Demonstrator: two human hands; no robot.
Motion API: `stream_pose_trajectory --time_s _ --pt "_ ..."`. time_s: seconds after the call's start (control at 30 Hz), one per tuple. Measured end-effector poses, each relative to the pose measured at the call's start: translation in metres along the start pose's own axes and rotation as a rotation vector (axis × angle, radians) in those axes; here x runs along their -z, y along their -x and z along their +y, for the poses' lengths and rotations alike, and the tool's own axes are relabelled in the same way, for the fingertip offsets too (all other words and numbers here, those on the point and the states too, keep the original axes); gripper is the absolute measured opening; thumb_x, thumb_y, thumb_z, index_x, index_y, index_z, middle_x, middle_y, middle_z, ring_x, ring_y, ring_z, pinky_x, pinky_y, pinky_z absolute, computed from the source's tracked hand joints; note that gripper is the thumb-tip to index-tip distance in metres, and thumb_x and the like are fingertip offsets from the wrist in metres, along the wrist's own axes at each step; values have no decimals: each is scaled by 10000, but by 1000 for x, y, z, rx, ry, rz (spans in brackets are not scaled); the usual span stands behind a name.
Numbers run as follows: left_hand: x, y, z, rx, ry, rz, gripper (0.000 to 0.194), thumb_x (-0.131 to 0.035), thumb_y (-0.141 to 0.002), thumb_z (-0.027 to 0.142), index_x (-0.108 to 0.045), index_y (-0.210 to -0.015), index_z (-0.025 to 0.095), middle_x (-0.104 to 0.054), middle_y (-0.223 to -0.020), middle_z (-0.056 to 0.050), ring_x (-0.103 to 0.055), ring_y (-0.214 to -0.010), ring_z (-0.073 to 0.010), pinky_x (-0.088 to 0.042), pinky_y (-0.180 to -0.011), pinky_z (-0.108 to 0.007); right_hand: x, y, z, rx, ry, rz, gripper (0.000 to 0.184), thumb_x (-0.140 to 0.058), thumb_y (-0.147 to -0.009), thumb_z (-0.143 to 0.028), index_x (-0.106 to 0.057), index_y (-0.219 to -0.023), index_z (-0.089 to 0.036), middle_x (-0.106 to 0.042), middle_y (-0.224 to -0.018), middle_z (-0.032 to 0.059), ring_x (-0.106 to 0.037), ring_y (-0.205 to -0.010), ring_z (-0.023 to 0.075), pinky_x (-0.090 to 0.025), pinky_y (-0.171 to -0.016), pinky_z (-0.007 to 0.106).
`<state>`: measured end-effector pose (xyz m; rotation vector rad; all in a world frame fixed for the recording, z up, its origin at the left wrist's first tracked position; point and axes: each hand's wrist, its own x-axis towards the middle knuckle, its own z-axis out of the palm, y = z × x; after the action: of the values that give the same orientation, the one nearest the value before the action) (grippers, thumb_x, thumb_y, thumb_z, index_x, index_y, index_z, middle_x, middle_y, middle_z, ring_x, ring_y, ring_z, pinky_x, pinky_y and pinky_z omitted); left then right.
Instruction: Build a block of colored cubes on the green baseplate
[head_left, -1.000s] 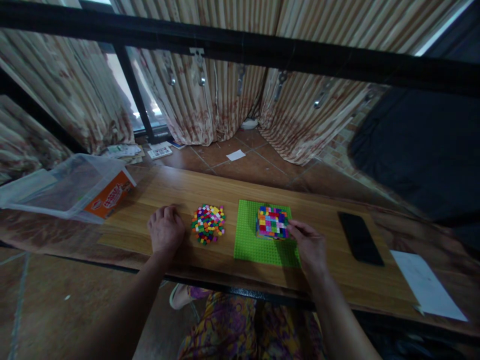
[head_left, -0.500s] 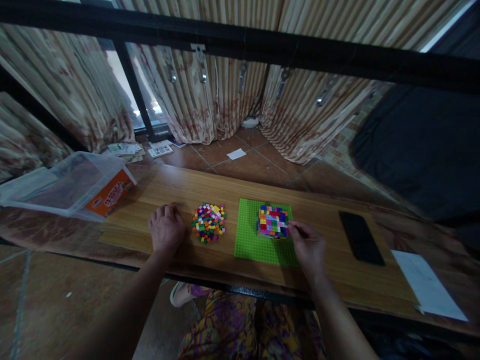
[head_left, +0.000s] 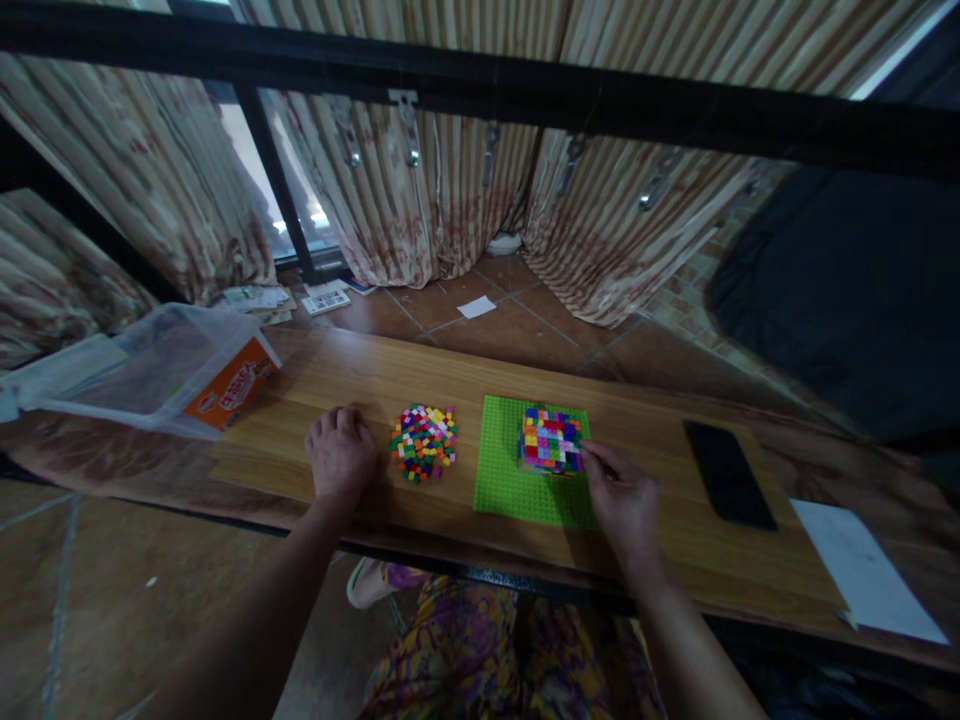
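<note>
I see the baseplate (head_left: pixel 499 490) lying on the tabletop (head_left: pixel 360 370), the brick block (head_left: pixel 551 440) on it. Left of the baseplate come the brick pile (head_left: pixel 424 440), the left hand (head_left: pixel 341 455), then the box (head_left: pixel 232 385); at its right edge, the right hand (head_left: pixel 626 500); farther right, the phone (head_left: pixel 729 473).

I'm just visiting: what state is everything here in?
Green baseplate: lying flat
Brick block: assembled, on the baseplate
Loose bricks: spread in a pile
Right hand: fingertips at the brick block's side
Left hand: resting on the tabletop, fingers bent
Clear plastic bin: open
Smartphone: lying flat, dark
</note>
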<state>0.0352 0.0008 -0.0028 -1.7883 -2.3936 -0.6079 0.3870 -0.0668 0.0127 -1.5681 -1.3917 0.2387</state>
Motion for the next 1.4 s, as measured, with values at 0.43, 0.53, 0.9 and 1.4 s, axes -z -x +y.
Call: stream_pose_trajectory --time_s 0.43,0.53,0.9,1.4 --pt "-4 1 -2 3 12 14 305 -393 -882 249 -618 -1071 167 -603 -1104 -125 -509 -1046 -275 -370 -925 -408 -62 53 -92 111 -156 -390 229 -484 -898 -222 -710 -921 -248 -699 -874 39 -654 -822 175 -519 -751 290" --pt "-3 2 -1 5 23 10 299 -398 -879 240 -621 -1065 168 -606 -1102 -122 -510 -1047 -275 -374 -920 -407 -85 48 -93 109 -96 -391 228 -475 -893 -200 -701 -914 -222 -692 -862 49 -648 -813 179 -506 -761 296" --pt "-1 2 -1 11 55 -5 318 -404 -877 229 -624 -1100 173 -603 -1116 -127 -504 -1072 -271 -368 -933 -414 -133 26 -87 165 142 -469 216 -516 -831 -125 -702 -910 -203 -672 -904 73 -624 -843 203 -466 -786 305" --pt "-2 2 -1 6 50 8 307 -407 -876 223 -613 -1098 174 -609 -1120 -110 -508 -1052 -271 -371 -923 -408 -126 16 -81 198 247 -489 222 -494 -832 -108 -694 -864 -199 -667 -879 78 -625 -797 209 -460 -753 307"
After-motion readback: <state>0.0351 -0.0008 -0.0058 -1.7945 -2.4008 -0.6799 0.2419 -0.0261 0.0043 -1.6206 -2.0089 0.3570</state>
